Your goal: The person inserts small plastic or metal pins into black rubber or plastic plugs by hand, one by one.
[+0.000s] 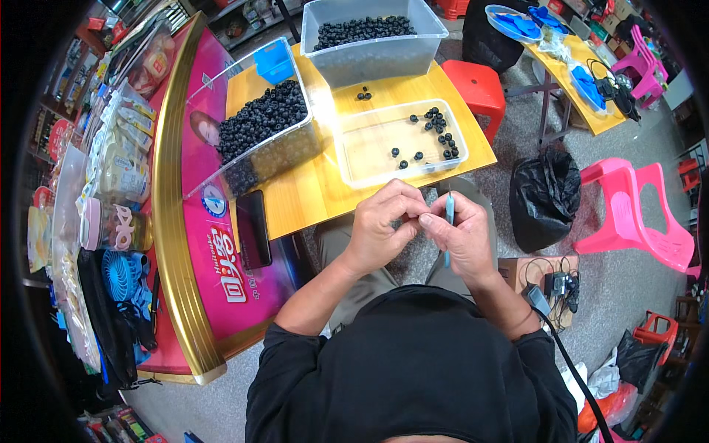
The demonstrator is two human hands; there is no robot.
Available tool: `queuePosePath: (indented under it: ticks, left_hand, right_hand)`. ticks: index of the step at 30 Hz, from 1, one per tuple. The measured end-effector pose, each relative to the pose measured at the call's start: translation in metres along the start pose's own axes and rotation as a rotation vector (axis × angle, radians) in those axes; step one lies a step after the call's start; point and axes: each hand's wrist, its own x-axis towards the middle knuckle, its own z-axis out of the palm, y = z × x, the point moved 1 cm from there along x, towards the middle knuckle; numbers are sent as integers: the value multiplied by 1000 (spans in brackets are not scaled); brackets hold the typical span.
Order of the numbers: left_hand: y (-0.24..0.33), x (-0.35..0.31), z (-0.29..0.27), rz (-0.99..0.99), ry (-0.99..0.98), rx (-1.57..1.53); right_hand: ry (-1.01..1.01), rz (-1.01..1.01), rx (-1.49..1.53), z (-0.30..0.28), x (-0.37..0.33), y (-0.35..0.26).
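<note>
My left hand (380,225) is closed in a pinch just past the table's near edge, its fingertips meeting those of my right hand (467,235). A sliver of something dark shows between the left fingers, too small to name. Held upright in my right hand is a slim light-blue pen-like tool (449,210) with a thin tip pointing away from me. Beyond both hands lies a shallow clear plastic tray (344,151) with several small round black parts (436,117), mostly toward its right side.
Two clear bins, one at left (289,151) and one at back (377,65), hold many black parts. A blue scoop-like container (274,62) sits in the left bin. Nearby are a phone (254,229), a red stool (478,88), a black bag (545,199) and a pink chair (631,210).
</note>
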Motion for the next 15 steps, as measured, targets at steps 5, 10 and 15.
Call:
queuePosePath:
  ticks: [5, 10, 15]
  left_hand:
    - [-12, -4, -4, -46, -2, -157]
    - [-12, -7, 0, -146, 28, -378]
    - [-16, -11, 1, -139, 37, -323]
  right_hand:
    - [-37, 62, 126, -2, -3, -3]
    - [-42, 89, 204, -4, -5, -2]
    - [-12, 33, 43, -2, -4, -6]
